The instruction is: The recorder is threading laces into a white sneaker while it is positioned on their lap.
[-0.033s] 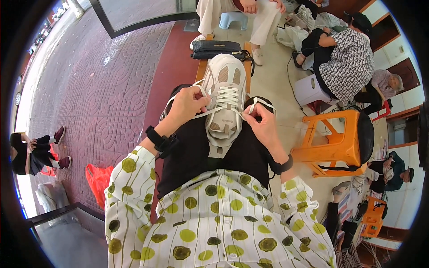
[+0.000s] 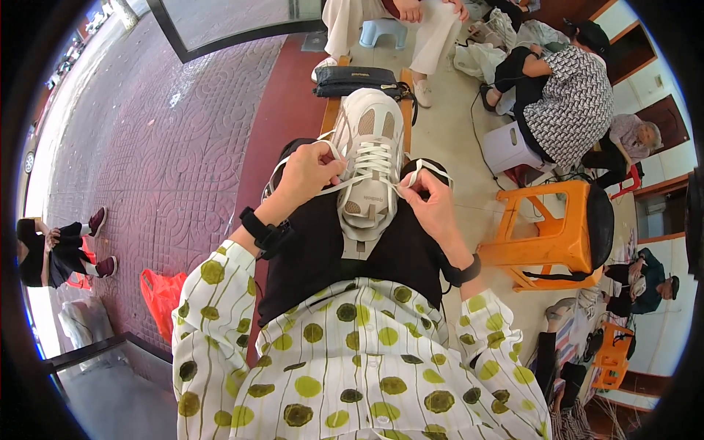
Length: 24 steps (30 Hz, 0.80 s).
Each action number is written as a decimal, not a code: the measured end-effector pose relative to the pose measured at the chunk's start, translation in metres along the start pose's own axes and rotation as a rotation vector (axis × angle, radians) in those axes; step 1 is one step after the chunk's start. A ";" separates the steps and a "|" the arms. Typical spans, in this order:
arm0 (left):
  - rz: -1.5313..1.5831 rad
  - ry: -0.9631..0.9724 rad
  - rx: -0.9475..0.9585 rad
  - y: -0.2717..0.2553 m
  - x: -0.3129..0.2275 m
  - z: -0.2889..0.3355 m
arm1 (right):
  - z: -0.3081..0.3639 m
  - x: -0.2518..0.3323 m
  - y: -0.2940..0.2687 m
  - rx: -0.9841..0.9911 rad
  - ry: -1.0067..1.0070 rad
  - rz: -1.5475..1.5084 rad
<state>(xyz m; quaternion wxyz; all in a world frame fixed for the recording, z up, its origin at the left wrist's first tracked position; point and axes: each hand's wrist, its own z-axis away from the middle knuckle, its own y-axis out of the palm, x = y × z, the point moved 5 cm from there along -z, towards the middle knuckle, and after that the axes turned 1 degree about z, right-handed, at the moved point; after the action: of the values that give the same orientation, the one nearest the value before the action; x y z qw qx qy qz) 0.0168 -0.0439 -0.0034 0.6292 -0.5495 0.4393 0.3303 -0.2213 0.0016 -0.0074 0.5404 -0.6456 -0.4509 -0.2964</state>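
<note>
White shirt (image 2: 374, 345), printed with olive, lime and dark green dots, some rough-edged, strung along thin greenish lines. Pale button (image 2: 372, 361) at front. Left sleeve (image 2: 213, 315) and right sleeve (image 2: 493, 345) in same print, loose, ending short of wrists. Left wristband (image 2: 268, 233) black, bearing boxy black unit. Right wristband (image 2: 463, 273) black, broad. Trousers (image 2: 297, 275) plain black.

Both hands (image 2: 304, 174) (image 2: 430, 205) pinched, slightly apart

12 o'clock sitter (image 2: 438, 40): head cut off
9 o'clock sitter (image 2: 67, 253): head beyond rim
Laces (image 2: 374, 157): pinched parts hidden by fingers (image 2: 433, 191)
6 o'clock shirt (image 2: 367, 370): cut off
</note>
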 end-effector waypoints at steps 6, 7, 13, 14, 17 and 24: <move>-0.229 0.012 0.046 0.005 0.002 0.002 | -0.009 -0.006 -0.003 -0.055 0.121 -0.152; -0.227 0.012 0.047 0.006 0.003 0.002 | -0.008 -0.006 -0.003 -0.055 0.123 -0.150; -0.243 0.033 0.047 0.005 0.008 0.002 | -0.004 -0.010 0.004 -0.006 0.057 -0.014; -0.233 0.048 0.041 0.006 0.009 0.001 | -0.004 -0.011 0.004 -0.012 0.084 -0.035; -0.199 0.059 0.021 0.005 0.009 0.001 | -0.004 -0.006 0.004 -0.011 0.094 -0.038; -0.247 0.060 0.011 0.007 0.009 0.003 | -0.004 -0.005 0.006 0.031 0.122 -0.028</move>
<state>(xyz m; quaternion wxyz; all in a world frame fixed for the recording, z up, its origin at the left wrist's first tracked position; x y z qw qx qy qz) 0.0151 -0.0403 -0.0142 0.6548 -0.6054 0.3888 0.2315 -0.2179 -0.0035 -0.0134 0.5726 -0.6115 -0.4308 -0.3356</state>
